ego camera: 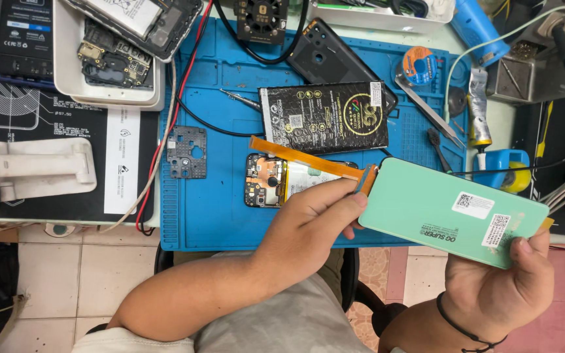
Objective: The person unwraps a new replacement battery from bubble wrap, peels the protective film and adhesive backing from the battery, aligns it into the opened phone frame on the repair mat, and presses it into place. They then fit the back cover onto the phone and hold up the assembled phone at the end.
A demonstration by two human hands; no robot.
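Blue silicone covers most of the upper middle of the frame: our repair mat (217, 209), with the opened phone (276, 180) lying near its centre, circuit board and battery exposed. Next in size is the mint-green display panel (449, 212) at the right, tilted with its far end lower, two small white stickers on its back. Our right hand (501, 287), lower right, holds the panel from beneath, thumb curled over its lower right edge, fingers closed around it. Our left hand (312, 219) comes in from the lower middle, fingers drawn together and narrow, fingertips touching the panel's upper left corner where the orange ribbon cable (305, 157) meets it. That cable runs up and left from the panel, across the opened phone. Just above the phone lies a black battery pack (325, 117) with gold print. Left of the phone sits a small dark perforated bracket (186, 151). At the upper right of the mat we see tweezers (426, 108) and a solder wire spool (418, 64).
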